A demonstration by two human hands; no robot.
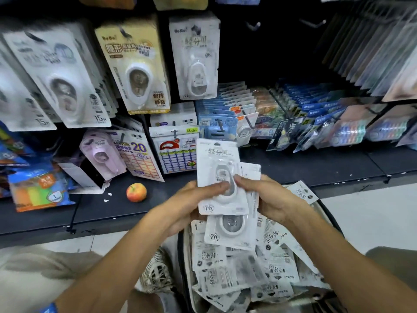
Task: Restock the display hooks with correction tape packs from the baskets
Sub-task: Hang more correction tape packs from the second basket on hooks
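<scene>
I have a small stack of correction tape packs in front of the shelf, above the basket; my left hand and right hand both pinch it, thumbs on the top pack. The matching hook carries a few packs, while the basket looks heaped, so I judge most restocking remains
</scene>
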